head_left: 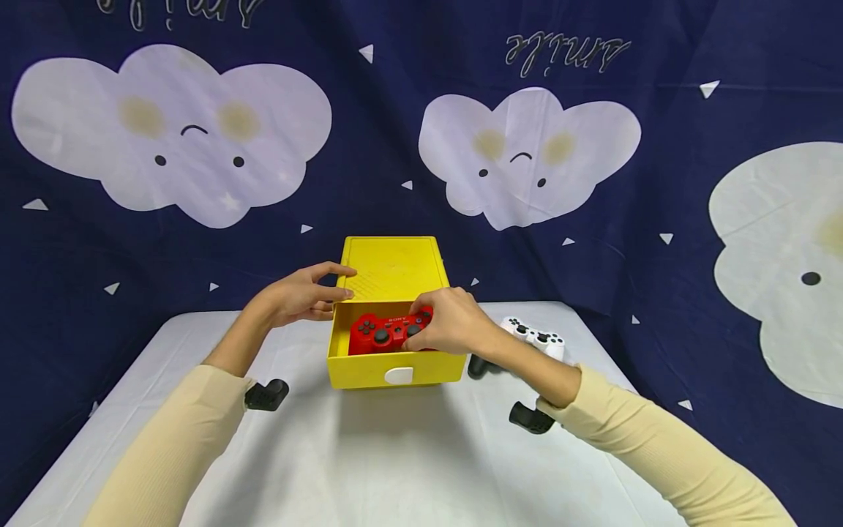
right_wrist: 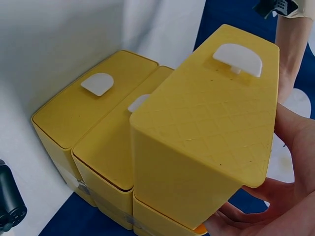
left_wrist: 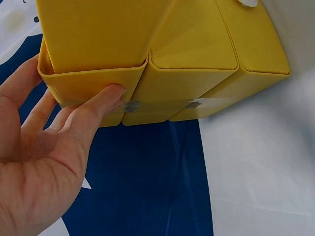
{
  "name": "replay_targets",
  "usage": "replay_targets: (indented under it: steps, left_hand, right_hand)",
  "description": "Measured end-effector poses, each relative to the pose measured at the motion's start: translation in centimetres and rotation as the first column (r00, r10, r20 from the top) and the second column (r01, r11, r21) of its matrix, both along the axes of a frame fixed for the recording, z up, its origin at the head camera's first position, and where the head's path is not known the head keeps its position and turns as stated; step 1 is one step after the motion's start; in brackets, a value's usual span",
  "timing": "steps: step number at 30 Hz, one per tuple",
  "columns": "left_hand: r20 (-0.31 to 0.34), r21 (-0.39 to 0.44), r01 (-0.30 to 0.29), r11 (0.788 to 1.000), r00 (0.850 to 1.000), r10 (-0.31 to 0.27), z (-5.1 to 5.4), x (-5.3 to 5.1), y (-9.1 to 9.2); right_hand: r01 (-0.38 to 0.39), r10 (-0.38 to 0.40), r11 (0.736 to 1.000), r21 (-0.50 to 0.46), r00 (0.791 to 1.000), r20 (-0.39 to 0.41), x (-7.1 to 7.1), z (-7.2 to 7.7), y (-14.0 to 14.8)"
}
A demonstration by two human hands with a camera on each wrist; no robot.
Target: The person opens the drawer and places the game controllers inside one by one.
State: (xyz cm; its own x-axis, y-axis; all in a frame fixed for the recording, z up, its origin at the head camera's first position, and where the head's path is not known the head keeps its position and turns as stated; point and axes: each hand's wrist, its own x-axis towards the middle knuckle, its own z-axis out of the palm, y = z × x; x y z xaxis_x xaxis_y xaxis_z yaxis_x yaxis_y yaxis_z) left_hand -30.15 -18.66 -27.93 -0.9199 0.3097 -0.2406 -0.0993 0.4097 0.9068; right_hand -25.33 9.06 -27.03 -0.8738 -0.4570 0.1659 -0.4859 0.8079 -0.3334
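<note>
A yellow drawer cabinet [head_left: 394, 265] stands on the table with its top drawer [head_left: 369, 372] pulled out. Inside that drawer lies a red game controller [head_left: 378, 337] marked SONY. My right hand [head_left: 451, 322] reaches over the drawer's right side and pinches the controller's right part, thumb at its front; the fingertips behind are hidden. In the right wrist view, the drawer front [right_wrist: 211, 113] with its white knob [right_wrist: 238, 59] hides nearly all of the controller. My left hand [head_left: 306, 294] touches the cabinet's left side with extended fingers, and the left wrist view shows a fingertip [left_wrist: 114, 92] against the yellow wall.
To the cabinet's right lie a white game controller [head_left: 533, 337] and a dark handle-shaped thing [head_left: 479, 367], partly covered by my right arm. Two lower drawers [right_wrist: 93, 98] are closed, their knobs white. Behind the white-covered table [head_left: 408, 461] hangs a navy cloth [head_left: 369, 168] printed with clouds.
</note>
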Motion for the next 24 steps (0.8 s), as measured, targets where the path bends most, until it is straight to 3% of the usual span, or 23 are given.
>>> replay_targets:
  steps: [24]
  left_hand:
    - [0.002,0.002,0.000,1.000,1.000,0.000,0.06,0.00,-0.02]
  right_hand:
    - [-0.040,0.038,0.998,0.041,0.998,0.046,-0.57,-0.23,-0.14]
